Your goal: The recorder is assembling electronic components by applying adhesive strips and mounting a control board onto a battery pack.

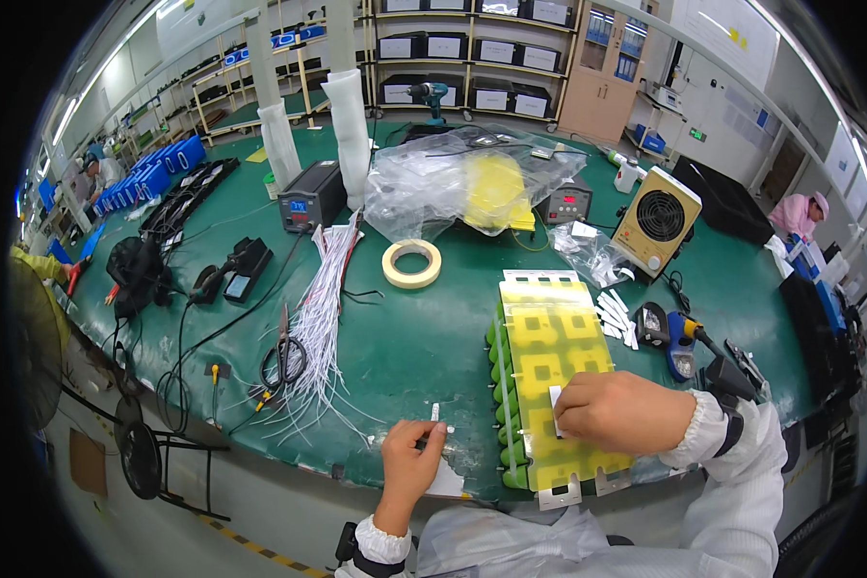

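Observation:
In front of me at right of centre lies a battery pack (504, 405) of green cylindrical cells. A yellow sheet (539, 358) with square cut-outs covers its top, and metal tabs (560, 494) stick out at the ends. My right hand (612, 412) is over the pack, its fingers closed on a small white strip (555, 403) at the yellow surface. Left of the pack, at the table's front edge, my left hand (412, 460) is curled with thumb and forefinger close together; what they hold, if anything, is hidden. A small white piece (435, 411) shows just beyond its fingertips.
Loose white strips (617, 318) lie right of the pack, near a soldering iron (698, 332) in its stand. Masking tape (411, 263), a bundle of white wires (323, 308) and scissors (284, 361) are leftward. Behind stand a fan unit (660, 222) and plastic bags (424, 183).

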`<state>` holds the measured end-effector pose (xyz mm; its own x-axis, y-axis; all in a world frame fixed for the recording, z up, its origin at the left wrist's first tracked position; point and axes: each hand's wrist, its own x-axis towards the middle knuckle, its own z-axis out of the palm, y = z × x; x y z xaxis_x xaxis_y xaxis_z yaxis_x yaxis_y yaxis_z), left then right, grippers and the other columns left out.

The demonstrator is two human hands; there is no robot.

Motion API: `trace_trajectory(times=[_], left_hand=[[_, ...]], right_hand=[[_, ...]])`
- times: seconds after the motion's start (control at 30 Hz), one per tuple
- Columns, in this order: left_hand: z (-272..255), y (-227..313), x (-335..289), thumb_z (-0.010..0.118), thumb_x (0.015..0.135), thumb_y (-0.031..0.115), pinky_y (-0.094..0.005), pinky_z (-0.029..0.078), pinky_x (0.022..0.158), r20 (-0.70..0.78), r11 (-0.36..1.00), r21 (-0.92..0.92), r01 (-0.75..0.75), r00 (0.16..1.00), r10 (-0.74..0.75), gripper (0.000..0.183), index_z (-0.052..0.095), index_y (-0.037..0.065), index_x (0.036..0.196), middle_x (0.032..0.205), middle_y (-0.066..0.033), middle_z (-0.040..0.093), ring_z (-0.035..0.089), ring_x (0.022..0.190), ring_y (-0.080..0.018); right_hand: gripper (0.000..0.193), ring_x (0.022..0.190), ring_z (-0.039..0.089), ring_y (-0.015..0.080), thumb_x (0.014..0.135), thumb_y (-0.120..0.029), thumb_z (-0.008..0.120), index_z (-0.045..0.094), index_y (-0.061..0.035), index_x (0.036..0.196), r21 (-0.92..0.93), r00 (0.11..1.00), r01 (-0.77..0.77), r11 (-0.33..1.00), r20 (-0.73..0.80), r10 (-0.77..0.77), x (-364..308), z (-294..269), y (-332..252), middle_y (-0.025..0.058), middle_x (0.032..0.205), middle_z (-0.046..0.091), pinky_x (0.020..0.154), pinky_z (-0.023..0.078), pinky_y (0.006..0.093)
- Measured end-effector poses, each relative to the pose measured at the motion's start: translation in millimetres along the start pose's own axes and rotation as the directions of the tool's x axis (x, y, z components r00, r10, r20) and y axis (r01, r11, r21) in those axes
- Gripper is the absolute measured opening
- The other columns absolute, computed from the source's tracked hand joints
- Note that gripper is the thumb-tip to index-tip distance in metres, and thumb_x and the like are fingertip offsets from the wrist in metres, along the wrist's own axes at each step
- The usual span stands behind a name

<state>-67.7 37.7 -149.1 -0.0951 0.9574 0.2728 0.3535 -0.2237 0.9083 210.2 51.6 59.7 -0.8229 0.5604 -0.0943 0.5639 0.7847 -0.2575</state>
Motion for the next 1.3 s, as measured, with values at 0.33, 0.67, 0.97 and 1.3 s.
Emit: trace_trajectory(times=[0.33, 0.67, 0.97, 1.3], left_hand=[[-4, -2, 0, 0.075, 0.088, 0.011, -0.0341, 0.049, 0.065, 0.008, 0.995, 0.079, 0.069, 0.998, -0.069, 0.012, 0.076, -0.001, 0.086, 0.078, -0.0132, 0.07, 0.065, 0.071, -0.0241], [2, 15, 2, 0.07, 0.094, 0.019, -0.0415, 0.05, 0.071, 0.07, 0.986, 0.138, 0.097, 0.992, -0.107, 0.023, 0.074, -0.003, 0.095, 0.083, -0.0191, 0.07, 0.065, 0.075, -0.0317], [8, 2, -2, 0.07, 0.094, 0.02, -0.0409, 0.05, 0.07, 0.06, 0.963, 0.249, 0.102, 0.991, -0.121, 0.023, 0.074, -0.002, 0.094, 0.084, -0.0183, 0.071, 0.066, 0.077, -0.0309], [9, -27, -1, 0.07, 0.093, 0.016, -0.0352, 0.049, 0.062, 0.018, 0.97, 0.212, 0.118, 0.992, -0.125, 0.017, 0.075, -0.001, 0.091, 0.074, -0.0133, 0.069, 0.064, 0.066, -0.0211]], right_hand=[[0.02, 0.095, 0.065, 0.031, 0.076, -0.012, 0.075, 0.067, -0.0027, 0.092, -0.095, 0.922, -0.028, 0.995, -0.387, -0.011, -4, 7, 60, 0.0115, 0.1, 0.065, 0.078, 0.054, 0.039], [0.02, 0.079, 0.069, 0.04, 0.086, -0.018, 0.065, 0.07, 0.0009, 0.09, 0.605, 0.168, -0.547, 0.578, -0.598, 0.784, -87, 86, 320, 0.0227, 0.083, 0.07, 0.073, 0.054, 0.043], [0.014, 0.083, 0.073, 0.0333, 0.084, -0.018, 0.066, 0.077, -0.0104, 0.08, -0.001, 0.292, -0.921, 0.389, -0.663, 0.69, -46, 84, 324, 0.0148, 0.081, 0.074, 0.071, 0.055, 0.0469], [0.047, 0.091, 0.07, 0.0416, 0.093, -0.022, 0.061, 0.05, -0.0103, 0.137, 0.22, 0.466, -0.65, 0.727, -0.64, 0.61, 34, 19, 310, 0.0218, 0.097, 0.072, 0.079, 0.055, 0.0521]])
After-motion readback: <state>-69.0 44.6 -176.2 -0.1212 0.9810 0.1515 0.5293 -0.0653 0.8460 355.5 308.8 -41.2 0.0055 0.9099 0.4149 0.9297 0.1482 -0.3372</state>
